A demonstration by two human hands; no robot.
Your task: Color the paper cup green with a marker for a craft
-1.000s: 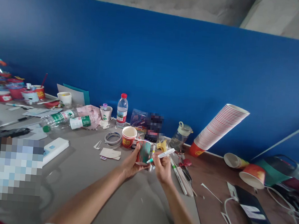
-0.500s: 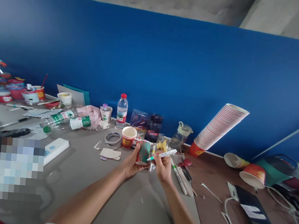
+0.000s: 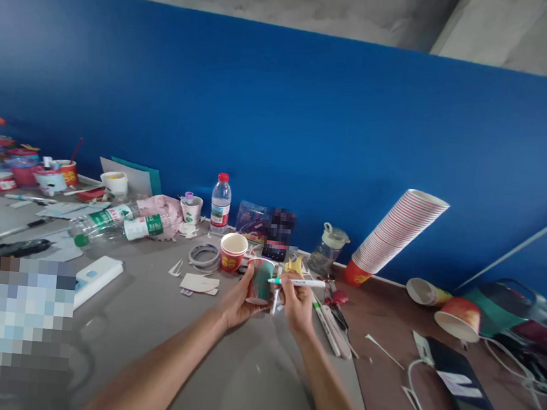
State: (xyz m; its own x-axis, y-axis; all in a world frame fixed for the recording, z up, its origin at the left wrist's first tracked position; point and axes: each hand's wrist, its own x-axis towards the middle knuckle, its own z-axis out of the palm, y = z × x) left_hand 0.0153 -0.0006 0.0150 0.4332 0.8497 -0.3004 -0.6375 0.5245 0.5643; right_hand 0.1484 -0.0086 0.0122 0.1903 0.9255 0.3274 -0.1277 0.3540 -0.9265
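My left hand [image 3: 239, 303] is closed round a paper cup [image 3: 260, 281], its side coloured green with red patches. Pinched in my right hand [image 3: 296, 304] is a white marker [image 3: 305, 283] with a green tip end, held almost level. That tip end meets or nearly meets the cup's right side; I cannot tell whether it touches. Just behind the held cup stands a red and white paper cup [image 3: 233, 252]. A small yellow piece [image 3: 293, 266] lies beyond my right hand. More markers [image 3: 326, 329] lie on the table to the right of it.
A tall leaning stack of paper cups [image 3: 390, 241] stands at the back right, near a lidded clear jug [image 3: 329, 248]. A water bottle [image 3: 220, 205] and rolls of tape [image 3: 204, 257] are behind on the left. A power strip [image 3: 99, 281] lies left; a black tablet-like device [image 3: 468, 388] lies right.
The marker has turned from a slant to nearly level, and its tip end sits higher against the cup's side. My left hand keeps its hold on the cup. The view has shifted slightly.
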